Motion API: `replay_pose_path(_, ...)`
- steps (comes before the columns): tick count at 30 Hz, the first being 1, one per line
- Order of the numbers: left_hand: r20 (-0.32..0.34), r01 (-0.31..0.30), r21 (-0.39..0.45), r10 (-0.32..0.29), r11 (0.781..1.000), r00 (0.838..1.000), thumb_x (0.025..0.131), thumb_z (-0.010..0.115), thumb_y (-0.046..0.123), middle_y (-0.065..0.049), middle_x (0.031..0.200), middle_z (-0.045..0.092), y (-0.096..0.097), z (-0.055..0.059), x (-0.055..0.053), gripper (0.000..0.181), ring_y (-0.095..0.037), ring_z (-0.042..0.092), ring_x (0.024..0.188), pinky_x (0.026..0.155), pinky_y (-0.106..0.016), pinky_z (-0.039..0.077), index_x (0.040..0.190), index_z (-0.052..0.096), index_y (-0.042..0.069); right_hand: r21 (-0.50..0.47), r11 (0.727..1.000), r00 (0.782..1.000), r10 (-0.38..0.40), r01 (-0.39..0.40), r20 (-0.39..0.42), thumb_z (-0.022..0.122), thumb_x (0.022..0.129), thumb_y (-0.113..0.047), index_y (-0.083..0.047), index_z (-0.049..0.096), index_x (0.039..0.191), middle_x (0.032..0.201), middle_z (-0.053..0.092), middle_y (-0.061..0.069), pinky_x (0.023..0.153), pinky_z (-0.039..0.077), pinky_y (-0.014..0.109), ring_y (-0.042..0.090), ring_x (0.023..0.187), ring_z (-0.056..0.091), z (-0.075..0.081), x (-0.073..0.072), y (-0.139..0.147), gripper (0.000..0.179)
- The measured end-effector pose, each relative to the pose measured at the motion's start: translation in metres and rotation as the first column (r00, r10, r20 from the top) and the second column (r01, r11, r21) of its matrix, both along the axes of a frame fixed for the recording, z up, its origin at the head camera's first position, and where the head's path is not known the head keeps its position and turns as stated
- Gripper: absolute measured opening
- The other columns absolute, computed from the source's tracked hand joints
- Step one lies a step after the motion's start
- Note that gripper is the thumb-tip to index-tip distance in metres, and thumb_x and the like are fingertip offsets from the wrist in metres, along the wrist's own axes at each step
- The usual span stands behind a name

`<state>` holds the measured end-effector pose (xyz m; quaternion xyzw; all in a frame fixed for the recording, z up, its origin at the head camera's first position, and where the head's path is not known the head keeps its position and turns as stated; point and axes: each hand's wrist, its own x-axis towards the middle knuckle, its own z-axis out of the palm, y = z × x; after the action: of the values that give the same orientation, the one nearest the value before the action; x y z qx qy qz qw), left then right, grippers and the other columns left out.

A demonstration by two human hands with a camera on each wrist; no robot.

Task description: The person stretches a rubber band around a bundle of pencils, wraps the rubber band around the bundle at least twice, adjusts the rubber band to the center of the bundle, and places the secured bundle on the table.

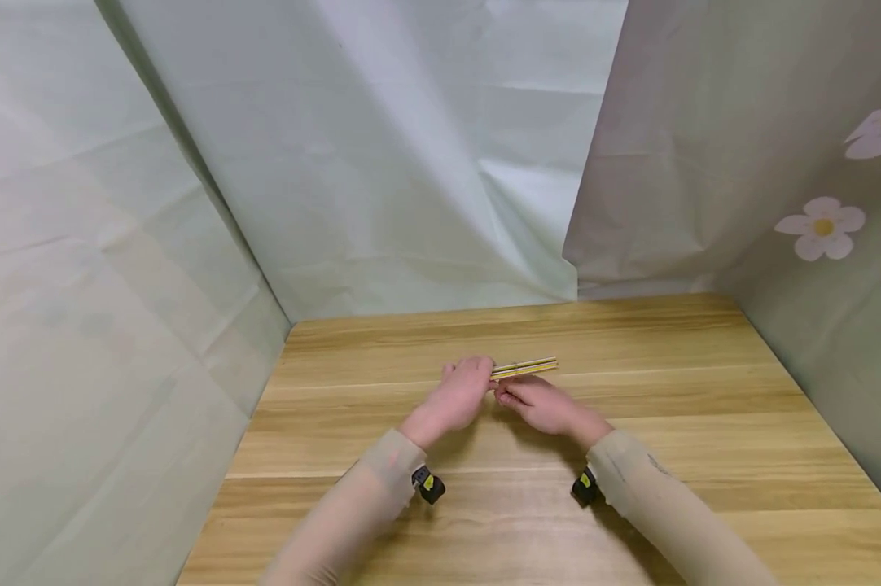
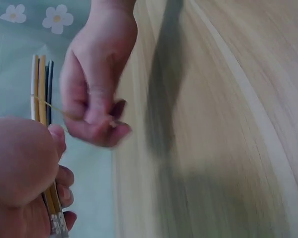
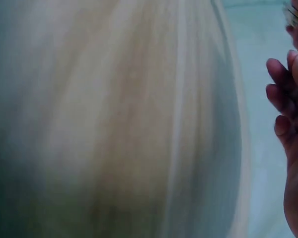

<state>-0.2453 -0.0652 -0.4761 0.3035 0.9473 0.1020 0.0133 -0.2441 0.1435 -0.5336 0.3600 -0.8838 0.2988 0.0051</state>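
My left hand (image 1: 462, 392) grips a bundle of slim pencils (image 1: 536, 365), whose ends stick out to the right in the head view. They are yellow, dark and whitish, as the pencils (image 2: 41, 77) also appear in the left wrist view. Around them runs a thin rubber band (image 2: 53, 106), stretched out to one side. My right hand (image 1: 539, 404) pinches the pulled part of that band, close beside the left hand. The right wrist view shows the curled fingers (image 3: 283, 101) only at its right edge.
Both hands are above a wood-grain table (image 1: 484, 529). Pale cloth (image 1: 426, 163) hangs behind it and on both sides, with white flowers (image 1: 821, 229) printed at the right. A small black camera (image 1: 431, 486) is strapped at each wrist.
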Motion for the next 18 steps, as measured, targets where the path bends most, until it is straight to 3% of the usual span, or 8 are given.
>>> replay_pose_path(3, 0.023, 0.01, 0.004, -0.011, 1.0, 1.0, 0.109, 0.062, 0.017, -0.006, 0.117, 0.066, 0.002, 0.0, 0.001, 0.017, -0.026, 0.06, 0.112, 0.091, -0.043, 0.04, 0.123, 0.058, 0.008, 0.054, 0.996, 0.997, 0.072, -0.072, -0.005, 0.054, 0.112, -0.016, -0.003, 0.07, 0.132, 0.125, 0.073, 0.009, 0.107, 0.05, 0.048, 0.028, 0.119, 0.068, 0.001, 0.0, -0.004, 0.028)
replay_pose_path(6, 0.054, -0.007, 0.054, 0.004, 0.998, 0.999, 0.11, 0.06, 0.022, -0.006, 0.113, 0.066, 0.003, 0.0, -0.001, 0.018, -0.027, 0.061, 0.109, 0.09, -0.044, 0.041, 0.121, 0.059, 0.008, 0.082, 0.987, 0.99, 0.138, -0.136, -0.016, 0.054, 0.111, -0.013, -0.006, 0.072, 0.114, 0.112, 0.071, 0.004, 0.102, 0.051, 0.044, 0.022, 0.109, 0.067, 0.0, -0.002, -0.01, 0.019)
replay_pose_path(10, 0.102, -0.086, 0.154, 0.071, 0.984, 0.992, 0.111, 0.058, 0.021, -0.007, 0.1, 0.065, 0.002, -0.002, -0.006, 0.014, -0.031, 0.064, 0.098, 0.084, -0.048, 0.045, 0.112, 0.059, 0.008, 0.083, 0.982, 0.984, 0.175, -0.171, -0.046, 0.056, 0.109, -0.014, -0.015, 0.068, 0.1, 0.097, 0.062, -0.007, 0.095, 0.05, 0.039, 0.013, 0.097, 0.059, 0.0, -0.001, -0.014, 0.015)
replay_pose_path(15, 0.116, -0.234, 0.144, 0.219, 0.961, 0.969, 0.111, 0.057, 0.02, -0.009, 0.095, 0.062, -0.008, -0.007, -0.015, 0.013, -0.035, 0.064, 0.096, 0.081, -0.052, 0.047, 0.106, 0.055, 0.008, -0.02, 0.992, 0.968, 0.12, -0.127, -0.221, 0.063, 0.101, -0.017, -0.019, 0.069, 0.094, 0.097, 0.066, -0.008, 0.099, 0.047, 0.045, 0.021, 0.107, 0.061, 0.003, 0.005, -0.008, 0.009)
replay_pose_path(18, 0.134, -0.284, 0.125, 0.268, 0.951, 0.954, 0.112, 0.056, 0.021, -0.01, 0.096, 0.062, -0.014, -0.009, -0.02, 0.014, -0.035, 0.064, 0.097, 0.082, -0.051, 0.046, 0.108, 0.055, 0.008, -0.086, 0.992, 0.95, 0.063, -0.093, -0.307, 0.064, 0.096, -0.02, -0.023, 0.067, 0.091, 0.1, 0.07, -0.009, 0.104, 0.039, 0.052, 0.029, 0.12, 0.059, 0.002, 0.008, -0.002, 0.007)
